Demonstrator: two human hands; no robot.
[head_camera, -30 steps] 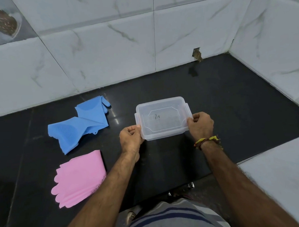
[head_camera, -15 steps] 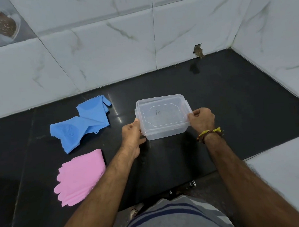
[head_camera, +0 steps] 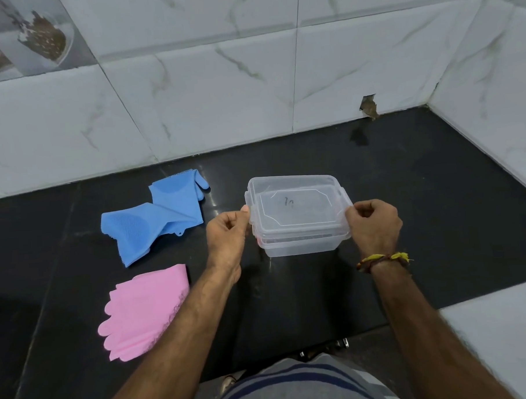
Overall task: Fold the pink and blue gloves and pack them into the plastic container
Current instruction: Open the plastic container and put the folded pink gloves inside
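Observation:
A clear plastic container stands on the black counter in the middle. Its clear lid sits raised above the box, tilted up at the near edge. My left hand pinches the lid's left clip. My right hand pinches its right clip. The blue gloves lie spread on the counter to the left of the container. Nearer me on the left lie the pink gloves, flat, fingers pointing toward the front left.
White marble-look tiled walls close the counter at the back and right. A small hole shows in the back wall near the corner. A white surface adjoins the counter at the front right.
The lid has come up off the container, lifted by both hands at its side clips. The gloves have not moved.

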